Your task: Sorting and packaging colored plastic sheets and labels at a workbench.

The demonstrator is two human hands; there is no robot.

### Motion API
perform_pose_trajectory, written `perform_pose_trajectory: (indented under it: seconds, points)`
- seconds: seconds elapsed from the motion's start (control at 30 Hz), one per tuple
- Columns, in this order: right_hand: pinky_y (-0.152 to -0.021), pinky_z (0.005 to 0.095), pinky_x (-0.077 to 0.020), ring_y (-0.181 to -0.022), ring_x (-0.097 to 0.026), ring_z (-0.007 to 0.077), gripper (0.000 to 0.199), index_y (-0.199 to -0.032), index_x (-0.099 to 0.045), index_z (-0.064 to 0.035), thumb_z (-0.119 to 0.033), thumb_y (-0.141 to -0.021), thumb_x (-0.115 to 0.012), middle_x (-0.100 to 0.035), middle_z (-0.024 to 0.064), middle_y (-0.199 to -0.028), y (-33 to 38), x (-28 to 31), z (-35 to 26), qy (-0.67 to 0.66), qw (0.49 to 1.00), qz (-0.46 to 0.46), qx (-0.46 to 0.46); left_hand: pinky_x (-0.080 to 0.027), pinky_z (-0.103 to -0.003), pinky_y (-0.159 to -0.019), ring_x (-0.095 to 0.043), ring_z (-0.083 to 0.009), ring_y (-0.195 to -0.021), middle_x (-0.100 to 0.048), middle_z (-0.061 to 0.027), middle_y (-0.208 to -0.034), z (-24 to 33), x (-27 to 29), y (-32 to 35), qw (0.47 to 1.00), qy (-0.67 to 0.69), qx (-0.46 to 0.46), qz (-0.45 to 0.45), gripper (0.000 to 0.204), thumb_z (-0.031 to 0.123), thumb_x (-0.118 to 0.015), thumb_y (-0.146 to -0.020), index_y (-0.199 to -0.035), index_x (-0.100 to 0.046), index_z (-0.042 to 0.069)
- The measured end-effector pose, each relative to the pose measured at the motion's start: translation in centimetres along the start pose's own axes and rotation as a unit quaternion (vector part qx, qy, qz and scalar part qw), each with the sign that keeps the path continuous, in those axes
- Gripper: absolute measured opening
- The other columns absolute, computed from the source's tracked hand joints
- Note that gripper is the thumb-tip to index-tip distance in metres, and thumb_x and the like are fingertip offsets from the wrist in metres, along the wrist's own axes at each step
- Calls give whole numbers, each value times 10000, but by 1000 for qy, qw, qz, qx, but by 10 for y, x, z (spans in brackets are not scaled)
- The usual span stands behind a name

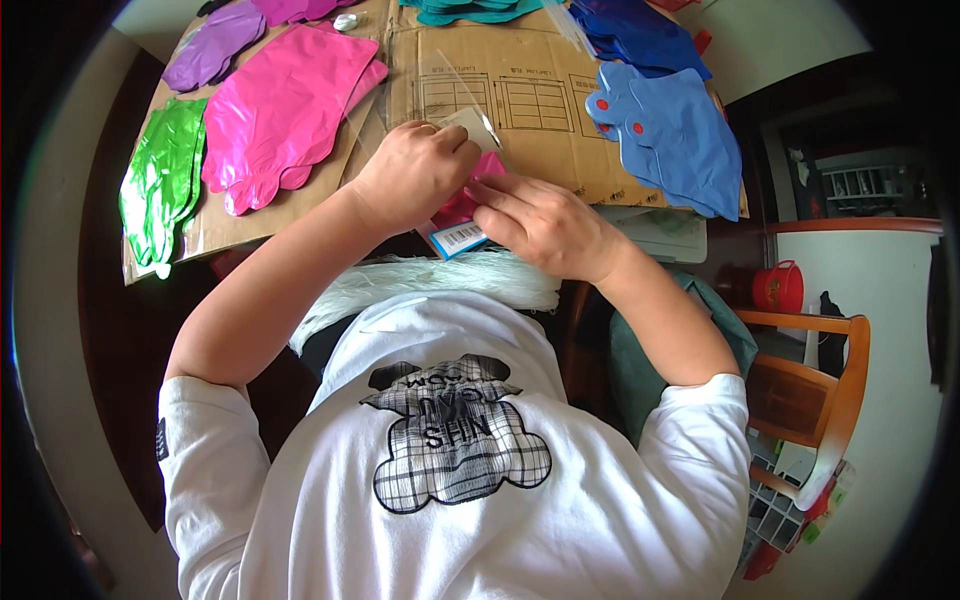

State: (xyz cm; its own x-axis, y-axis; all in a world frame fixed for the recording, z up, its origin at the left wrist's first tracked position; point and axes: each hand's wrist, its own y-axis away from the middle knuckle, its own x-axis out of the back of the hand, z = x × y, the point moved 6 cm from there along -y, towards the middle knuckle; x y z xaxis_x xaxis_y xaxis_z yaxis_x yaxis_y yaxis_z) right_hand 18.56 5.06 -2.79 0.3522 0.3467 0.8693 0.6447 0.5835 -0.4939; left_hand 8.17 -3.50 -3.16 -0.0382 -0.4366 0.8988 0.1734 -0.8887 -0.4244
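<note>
Between my hands, at the near edge of the cardboard, is a folded pink foil piece [488, 168] that seems to be inside a clear plastic bag [466, 122]. A blue-edged card with a barcode label [460, 238] shows at its near end. My left hand [420, 172] is closed in a pinch at the bag's upper left side; its fingertips are mostly hidden. My right hand [545, 222] has its fingers bent and pressed onto the pink foil from the right. White stringy strands [440, 283] lie just below, across my lap.
Flat foil balloons lie on the cardboard sheet [420, 65]: pink [290, 110], green [165, 175] and purple [213, 45] at left, teal [470, 10] at the back, dark blue [640, 40] and light blue [670, 135] at right. A wooden chair [800, 390] and red bucket [778, 287] stand right.
</note>
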Motion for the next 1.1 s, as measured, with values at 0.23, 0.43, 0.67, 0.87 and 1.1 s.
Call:
perform_pose_trajectory:
  seconds: [0.23,0.43,0.67,0.87,1.1]
  points:
    - [-896,406,-531,-977,-649,308,161,-914,-529,-19,-149,-828,-568,-660,175,-1039,-6,4,10,44,999,9,24,-525,-382,-728,-633,-298,-778,-620,-92,-856,-5,14,7,999,-26,-19,-9,271,63,-656,-701,-966,-621,13]
    - [-906,425,-533,-974,-660,314,154,-909,-528,-15,-149,-840,-561,-663,184,-1048,-6,-6,9,68,997,15,40,-541,-357,-717,-663,-265,-799,-623,-95,-815,-12,15,22,989,-82,87,-85,33,90,-608,-783,-796,-619,62]
    - [-883,436,-544,-961,-663,338,155,-918,-526,-4,-129,-839,-571,-655,209,-1051,3,4,5,66,998,18,7,-550,-377,-645,-668,-289,-715,-629,-109,-785,-9,19,6,996,17,31,-84,50,85,-595,-787,-773,-603,37]
    - [-881,458,-540,-976,-649,372,174,-937,-526,22,-123,-849,-566,-635,246,-1068,31,10,-11,119,992,-3,-36,-544,-365,-629,-666,-259,-686,-627,-87,-781,13,-5,-12,995,34,-84,-47,74,103,-612,-766,-764,-586,35]
    - [-925,484,-519,-1043,-629,402,203,-982,-541,54,-99,-849,-546,-616,266,-1151,35,1,-2,158,986,-15,-58,-556,-379,-767,-666,-319,-866,-670,-159,-961,5,-6,-25,988,91,-59,-111,154,43,-646,-767,-904,-636,-26]
